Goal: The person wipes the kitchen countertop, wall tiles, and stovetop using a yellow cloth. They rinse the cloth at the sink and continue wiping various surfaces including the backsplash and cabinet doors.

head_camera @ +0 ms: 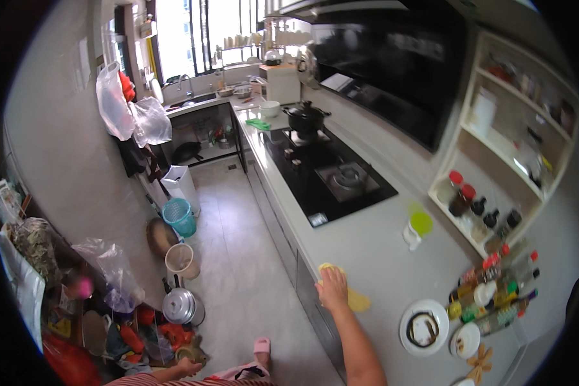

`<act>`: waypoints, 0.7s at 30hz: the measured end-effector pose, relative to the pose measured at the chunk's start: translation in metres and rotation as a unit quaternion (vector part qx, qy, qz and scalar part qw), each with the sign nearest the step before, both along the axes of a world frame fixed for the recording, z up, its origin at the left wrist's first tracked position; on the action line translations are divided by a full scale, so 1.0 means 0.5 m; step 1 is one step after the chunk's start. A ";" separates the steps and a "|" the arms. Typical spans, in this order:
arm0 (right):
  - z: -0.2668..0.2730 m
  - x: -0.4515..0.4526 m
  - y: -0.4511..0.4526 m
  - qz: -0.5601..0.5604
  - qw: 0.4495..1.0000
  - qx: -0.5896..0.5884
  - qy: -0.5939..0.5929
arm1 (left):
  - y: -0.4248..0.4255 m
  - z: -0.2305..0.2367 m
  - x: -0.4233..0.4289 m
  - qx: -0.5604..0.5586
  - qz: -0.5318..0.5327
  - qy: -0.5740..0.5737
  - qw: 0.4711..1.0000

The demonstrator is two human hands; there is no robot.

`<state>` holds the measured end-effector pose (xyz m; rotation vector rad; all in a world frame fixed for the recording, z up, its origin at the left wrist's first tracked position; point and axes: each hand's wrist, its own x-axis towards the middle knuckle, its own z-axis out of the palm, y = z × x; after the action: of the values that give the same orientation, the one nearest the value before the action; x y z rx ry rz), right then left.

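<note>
My right hand (pixel 334 289) presses a yellow cloth (pixel 358 300) onto the front edge of the pale countertop (pixel 381 270), with part of the cloth spread out beside the wrist. Low in the picture, my left hand (pixel 189 367) hangs by my body, its fingers partly bent; nothing can be made out in it. Behind the cloth on the counter lies a black gas hob (pixel 299 186) with a lidded black pot (pixel 306 118) on its far burner. A green-lidded container (pixel 420 224) stands near the wall.
A white plate (pixel 424 328), a small bowl (pixel 465 340) and several bottles (pixel 499 289) stand at the right. A wall shelf (pixel 506 140) holds jars. Along the left wall are a pressure cooker (pixel 182 307), a teal basket (pixel 179 217) and bags. A green cloth (pixel 258 124) lies beyond the hob.
</note>
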<state>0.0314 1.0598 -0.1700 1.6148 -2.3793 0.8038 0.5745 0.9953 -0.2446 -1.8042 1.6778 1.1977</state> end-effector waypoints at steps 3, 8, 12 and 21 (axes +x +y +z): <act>-0.002 -0.018 -0.130 0.016 1.000 -0.009 0.013 | -0.130 -0.175 0.070 0.014 -0.022 0.125 0.992; -0.016 -0.094 -0.369 0.020 0.999 0.028 0.039 | -0.386 -0.170 -0.120 -0.070 -0.023 0.088 0.993; -0.038 -0.131 -0.540 0.014 0.997 0.037 0.061 | -0.538 -0.121 -0.260 -0.135 -0.031 0.076 0.987; -0.046 -0.243 -1.004 0.053 0.998 0.033 0.030 | -0.730 -0.171 -0.374 -0.055 0.004 0.097 0.994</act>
<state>-0.0903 0.5578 -0.1929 1.7772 -2.3188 0.6895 0.3877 0.6302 -0.3300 -1.8086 1.8791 1.3466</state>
